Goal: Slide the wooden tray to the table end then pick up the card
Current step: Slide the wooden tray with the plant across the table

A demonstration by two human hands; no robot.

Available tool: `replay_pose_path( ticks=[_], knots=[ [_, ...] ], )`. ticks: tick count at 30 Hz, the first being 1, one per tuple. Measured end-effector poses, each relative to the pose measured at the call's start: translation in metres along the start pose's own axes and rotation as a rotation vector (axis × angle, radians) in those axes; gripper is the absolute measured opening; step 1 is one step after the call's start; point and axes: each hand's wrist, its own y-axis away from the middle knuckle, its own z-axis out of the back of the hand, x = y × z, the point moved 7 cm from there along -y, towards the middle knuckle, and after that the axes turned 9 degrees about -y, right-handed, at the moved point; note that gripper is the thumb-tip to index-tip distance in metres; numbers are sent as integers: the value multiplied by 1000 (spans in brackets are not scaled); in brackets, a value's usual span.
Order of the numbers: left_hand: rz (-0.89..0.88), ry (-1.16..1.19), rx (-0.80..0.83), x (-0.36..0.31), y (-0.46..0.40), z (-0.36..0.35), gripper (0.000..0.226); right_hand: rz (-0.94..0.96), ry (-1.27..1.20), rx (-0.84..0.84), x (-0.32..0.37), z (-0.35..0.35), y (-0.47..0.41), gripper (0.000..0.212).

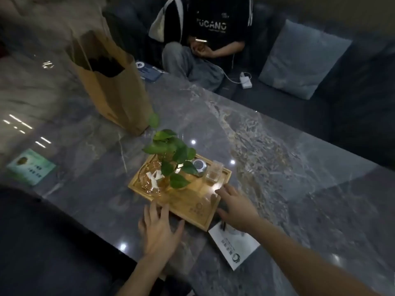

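Note:
A wooden tray (192,212) lies on the grey marble table (267,146). It carries a green leafy plant (171,154) in a glass vase, a glass dish, a round metal object and a small clear box. My left hand (159,228) rests flat, fingers spread, with its fingertips against the tray's near left edge. My right hand (235,207) touches the tray's near right corner, fingers apart. A white card (234,245) with a green logo lies on the table just below my right hand, partly under the wrist.
A tall brown paper bag (113,86) stands behind the tray at the left. A green card (32,166) lies at the far left edge. A seated person (205,35) holds a phone on the dark sofa, beside a grey cushion (303,60) and white charger (245,80).

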Motion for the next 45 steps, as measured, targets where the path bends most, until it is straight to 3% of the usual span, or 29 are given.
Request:
replay_pose_path(
  ticks=[6,14,20,32,41,45],
  knots=[
    [118,-18,87,6,-14,-13,108,14,121,38,-8,-6,-23,57],
    [71,106,26,-1,-18,-10,129,18,124,13,-32,-8,-35,89],
    [73,198,12,-3,-25,-14,129,24,143,-23,-38,-7,-39,94],
    [-30,121,16,-46,-64,-9,119,-37,69,-109,-71,20,-48,85],
    [-144,68,53,-91,-89,-15,110,-126,22,-158,-106,37,-37,97],
    [-203,48,50,-107,-98,-16,105,-147,2,-191,-117,42,-31,88]
  ],
)
